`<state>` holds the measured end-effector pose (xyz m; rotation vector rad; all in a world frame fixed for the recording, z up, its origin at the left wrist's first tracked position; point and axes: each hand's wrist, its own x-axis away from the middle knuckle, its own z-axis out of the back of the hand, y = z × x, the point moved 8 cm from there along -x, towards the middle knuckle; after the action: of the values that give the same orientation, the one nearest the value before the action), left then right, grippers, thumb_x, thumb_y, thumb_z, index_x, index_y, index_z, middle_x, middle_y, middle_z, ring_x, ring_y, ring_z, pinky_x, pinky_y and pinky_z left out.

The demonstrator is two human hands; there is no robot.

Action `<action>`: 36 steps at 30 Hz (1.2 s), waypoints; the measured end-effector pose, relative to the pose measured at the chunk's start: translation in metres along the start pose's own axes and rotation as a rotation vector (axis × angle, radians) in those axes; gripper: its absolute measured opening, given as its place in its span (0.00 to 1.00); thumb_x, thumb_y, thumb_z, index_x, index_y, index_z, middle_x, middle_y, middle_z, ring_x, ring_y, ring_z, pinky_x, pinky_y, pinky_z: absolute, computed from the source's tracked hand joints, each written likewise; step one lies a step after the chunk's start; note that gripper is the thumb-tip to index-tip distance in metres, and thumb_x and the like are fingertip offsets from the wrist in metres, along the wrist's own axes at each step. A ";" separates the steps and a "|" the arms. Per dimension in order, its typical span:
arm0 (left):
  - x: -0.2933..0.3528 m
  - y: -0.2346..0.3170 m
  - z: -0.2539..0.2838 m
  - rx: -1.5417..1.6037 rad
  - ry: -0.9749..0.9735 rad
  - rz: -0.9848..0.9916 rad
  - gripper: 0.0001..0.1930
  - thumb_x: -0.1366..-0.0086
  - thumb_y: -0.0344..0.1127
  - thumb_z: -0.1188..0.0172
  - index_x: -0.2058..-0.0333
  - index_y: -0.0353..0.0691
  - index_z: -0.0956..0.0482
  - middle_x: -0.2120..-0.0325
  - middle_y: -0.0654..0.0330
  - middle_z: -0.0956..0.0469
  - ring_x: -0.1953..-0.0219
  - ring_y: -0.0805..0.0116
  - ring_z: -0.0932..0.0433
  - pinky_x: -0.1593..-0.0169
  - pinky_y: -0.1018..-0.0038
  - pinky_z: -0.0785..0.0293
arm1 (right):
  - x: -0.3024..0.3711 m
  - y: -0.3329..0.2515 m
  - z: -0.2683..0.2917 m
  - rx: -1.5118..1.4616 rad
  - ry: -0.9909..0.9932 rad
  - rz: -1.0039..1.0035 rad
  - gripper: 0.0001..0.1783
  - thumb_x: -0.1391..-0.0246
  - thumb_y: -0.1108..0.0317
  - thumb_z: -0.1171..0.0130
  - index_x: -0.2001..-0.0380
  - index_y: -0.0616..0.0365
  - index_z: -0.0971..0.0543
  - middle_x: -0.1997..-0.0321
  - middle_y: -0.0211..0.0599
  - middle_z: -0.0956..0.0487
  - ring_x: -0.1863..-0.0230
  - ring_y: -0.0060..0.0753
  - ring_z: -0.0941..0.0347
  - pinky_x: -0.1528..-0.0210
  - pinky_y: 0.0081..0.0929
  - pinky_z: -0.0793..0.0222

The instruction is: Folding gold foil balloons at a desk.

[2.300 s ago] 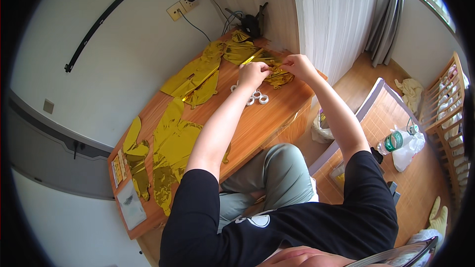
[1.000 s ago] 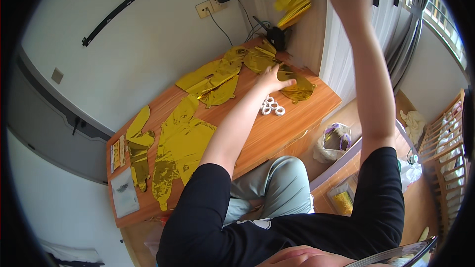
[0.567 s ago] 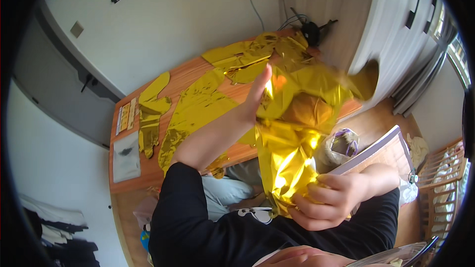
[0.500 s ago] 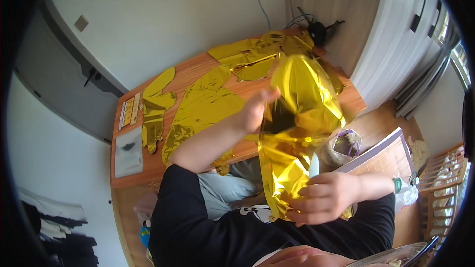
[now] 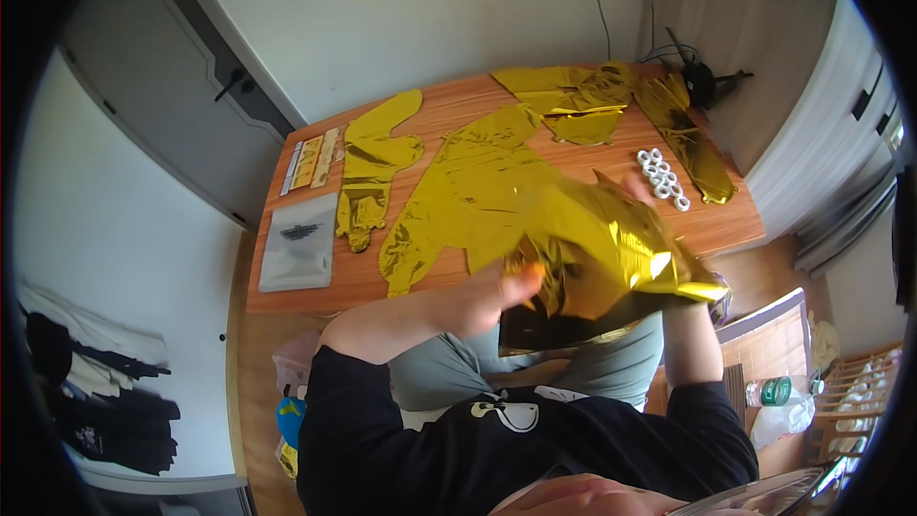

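A crumpled sheet of shiny gold foil, apparently an uninflated foil balloon [image 5: 602, 248], is held above my lap and the table's near edge. My left hand [image 5: 492, 296] pinches its left side, thumb on top. Its far edge is held by my right hand [image 5: 638, 188], whose fingertips show there while the foil hides the rest. Beyond the hands, a large flat gold foil balloon [image 5: 478, 182] lies on the wooden table [image 5: 458, 110]. A narrower foil balloon [image 5: 373, 148] lies left of it, and another foil piece [image 5: 683, 134] lies at the right.
White rings [image 5: 662, 180] sit in rows on the table's right part. A clear plastic packet [image 5: 296, 263] and some printed strips [image 5: 310, 162] lie at the left edge. A black device with antennas [image 5: 702, 81] stands at the back right corner. A plastic bottle [image 5: 769, 391] is at lower right.
The foil balloon has swung from upright to a lower, flatter position. My right hand has moved from its bottom end out to the far edge. The view has shifted, uncovering the white rings.
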<state>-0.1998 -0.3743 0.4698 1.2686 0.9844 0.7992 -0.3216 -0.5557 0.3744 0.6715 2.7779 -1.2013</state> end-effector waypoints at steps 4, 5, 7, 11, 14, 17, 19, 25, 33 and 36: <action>0.006 0.011 0.058 0.784 0.330 -0.094 0.23 0.25 0.43 0.50 0.38 0.36 0.29 0.47 0.55 0.19 0.48 0.63 0.17 0.43 0.63 0.21 | -0.050 -0.084 -0.109 0.663 0.078 0.469 0.62 0.44 0.20 0.52 0.24 0.62 0.47 0.26 0.43 0.36 0.24 0.44 0.42 0.25 0.47 0.45; 0.004 0.010 0.074 0.808 0.397 -0.079 0.21 0.26 0.42 0.50 0.41 0.37 0.25 0.49 0.54 0.18 0.51 0.63 0.16 0.47 0.65 0.19 | -0.074 -0.085 -0.114 0.248 -0.112 0.383 0.62 0.44 0.18 0.55 0.25 0.60 0.46 0.25 0.42 0.36 0.25 0.45 0.42 0.25 0.48 0.46; -0.004 0.011 0.113 0.705 0.474 -0.071 0.20 0.26 0.42 0.50 0.42 0.38 0.24 0.49 0.54 0.18 0.49 0.63 0.17 0.46 0.64 0.20 | -0.118 -0.094 -0.119 -0.222 -0.372 0.239 0.60 0.44 0.16 0.60 0.25 0.55 0.43 0.25 0.41 0.37 0.24 0.47 0.43 0.25 0.49 0.49; -0.016 -0.039 0.203 0.531 0.592 0.166 0.19 0.26 0.44 0.49 0.44 0.40 0.22 0.50 0.56 0.17 0.46 0.64 0.19 0.41 0.63 0.23 | -0.176 -0.088 -0.085 -0.107 0.138 0.245 0.50 0.36 0.23 0.68 0.27 0.50 0.39 0.23 0.41 0.39 0.23 0.49 0.47 0.23 0.52 0.53; -0.029 -0.097 0.251 0.347 0.601 0.383 0.23 0.23 0.44 0.53 0.36 0.38 0.29 0.43 0.51 0.22 0.39 0.58 0.24 0.35 0.58 0.30 | -0.201 -0.066 -0.027 -0.131 0.175 0.153 0.47 0.32 0.27 0.69 0.26 0.53 0.41 0.23 0.42 0.41 0.22 0.49 0.47 0.22 0.51 0.53; -0.001 -0.136 0.313 -0.312 0.846 0.436 0.27 0.25 0.43 0.47 0.32 0.38 0.34 0.39 0.50 0.25 0.34 0.58 0.30 0.32 0.57 0.36 | -0.232 -0.031 0.006 -0.129 0.223 0.064 0.44 0.30 0.32 0.65 0.26 0.55 0.42 0.22 0.43 0.42 0.22 0.49 0.48 0.22 0.51 0.54; -0.022 -0.140 0.300 -0.307 0.770 0.503 0.30 0.26 0.42 0.44 0.30 0.39 0.38 0.38 0.49 0.27 0.34 0.58 0.32 0.31 0.57 0.38 | -0.231 -0.031 0.054 -0.044 0.377 0.040 0.35 0.27 0.44 0.53 0.30 0.57 0.39 0.27 0.44 0.36 0.27 0.48 0.39 0.26 0.49 0.42; -0.016 -0.117 0.282 -0.820 0.706 0.531 0.33 0.29 0.48 0.39 0.31 0.41 0.37 0.41 0.53 0.24 0.42 0.58 0.23 0.37 0.59 0.28 | -0.251 -0.034 0.097 0.159 0.608 -0.042 0.21 0.29 0.65 0.49 0.38 0.61 0.33 0.40 0.42 0.26 0.43 0.44 0.24 0.41 0.44 0.24; 0.011 -0.127 0.267 -1.300 0.618 0.727 0.47 0.29 0.70 0.54 0.24 0.42 0.52 0.32 0.47 0.33 0.28 0.50 0.38 0.27 0.54 0.55 | -0.261 -0.021 0.026 0.253 0.341 -0.037 0.21 0.29 0.69 0.52 0.38 0.68 0.33 0.39 0.44 0.25 0.40 0.43 0.25 0.39 0.41 0.25; 0.019 -0.124 0.274 -1.159 0.606 0.747 0.49 0.29 0.68 0.52 0.24 0.41 0.60 0.32 0.45 0.33 0.28 0.51 0.38 0.28 0.55 0.55 | -0.274 -0.010 0.012 0.042 0.318 -0.031 0.21 0.29 0.69 0.53 0.37 0.66 0.34 0.39 0.43 0.25 0.38 0.43 0.26 0.37 0.41 0.27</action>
<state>0.0545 -0.4820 0.3502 0.3000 0.2743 2.0307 -0.0787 -0.6726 0.4289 0.8989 3.0328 -1.2616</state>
